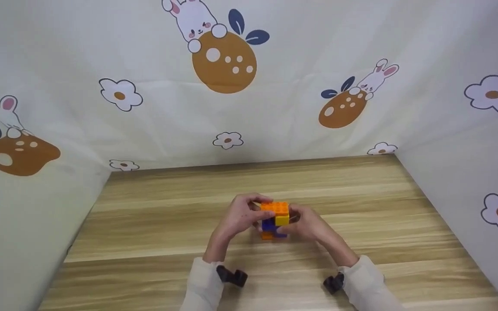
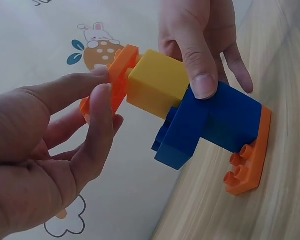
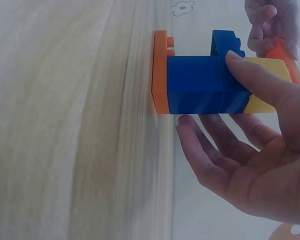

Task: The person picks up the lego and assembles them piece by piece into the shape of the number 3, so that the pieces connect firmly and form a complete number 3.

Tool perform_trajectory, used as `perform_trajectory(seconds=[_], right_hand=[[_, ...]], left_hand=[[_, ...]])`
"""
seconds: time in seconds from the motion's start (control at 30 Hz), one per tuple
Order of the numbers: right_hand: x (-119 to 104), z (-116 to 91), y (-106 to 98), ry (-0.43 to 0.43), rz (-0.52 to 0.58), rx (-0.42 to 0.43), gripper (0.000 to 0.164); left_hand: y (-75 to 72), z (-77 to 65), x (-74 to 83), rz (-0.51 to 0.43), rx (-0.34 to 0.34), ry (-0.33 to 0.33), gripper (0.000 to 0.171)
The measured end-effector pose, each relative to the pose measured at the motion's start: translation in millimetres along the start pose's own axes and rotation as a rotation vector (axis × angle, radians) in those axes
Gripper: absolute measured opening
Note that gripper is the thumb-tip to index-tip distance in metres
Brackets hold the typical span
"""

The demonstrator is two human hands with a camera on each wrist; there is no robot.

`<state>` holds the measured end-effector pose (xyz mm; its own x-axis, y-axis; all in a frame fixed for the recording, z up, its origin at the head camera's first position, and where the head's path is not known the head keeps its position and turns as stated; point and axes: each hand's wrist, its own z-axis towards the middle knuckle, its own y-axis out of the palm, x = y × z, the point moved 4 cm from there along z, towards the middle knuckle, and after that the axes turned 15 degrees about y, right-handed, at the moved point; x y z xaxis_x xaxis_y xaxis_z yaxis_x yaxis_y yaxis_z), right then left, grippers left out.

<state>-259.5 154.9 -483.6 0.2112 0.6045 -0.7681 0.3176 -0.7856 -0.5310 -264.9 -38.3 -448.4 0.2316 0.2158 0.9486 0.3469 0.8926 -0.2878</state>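
Note:
A toy brick stack stands upright on the wooden table. From the bottom it has an orange plate brick (image 3: pixel 160 75), a blue block (image 3: pixel 195 82), a blue overhanging brick (image 2: pixel 182 135) and a yellow block (image 2: pixel 155 82). Over the yellow block sits another orange plate brick (image 1: pixel 280 207), which my left hand (image 1: pixel 241 217) pinches between thumb and fingers. In the left wrist view this plate is slightly tilted, with a narrow gap showing against the yellow block. My right hand (image 1: pixel 311 224) grips the stack around the blue bricks, its thumb on the front.
The wood-grain table (image 1: pixel 154 224) extends around the stack. Printed cloth walls (image 1: pixel 292 116) with bunnies and flowers rise at the back and on both sides. Black wrist devices (image 1: pixel 233 276) sit at both cuffs.

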Motion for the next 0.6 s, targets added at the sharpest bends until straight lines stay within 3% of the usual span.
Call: perform_trajectory(seconds=[0.23, 0.6], right_hand=[[-1.5, 0.4, -0.3, -0.034, 0.001, 0.0, 0.046], [-2.9, 0.4, 1.1, -0.067, -0.019, 0.005, 0.042]], left_hand=[[1.1, 1.6, 0.5, 0.027, 0.005, 0.035, 0.034], [0.9, -0.9, 1.5, 0.058, 0.029, 0.008, 0.029]])
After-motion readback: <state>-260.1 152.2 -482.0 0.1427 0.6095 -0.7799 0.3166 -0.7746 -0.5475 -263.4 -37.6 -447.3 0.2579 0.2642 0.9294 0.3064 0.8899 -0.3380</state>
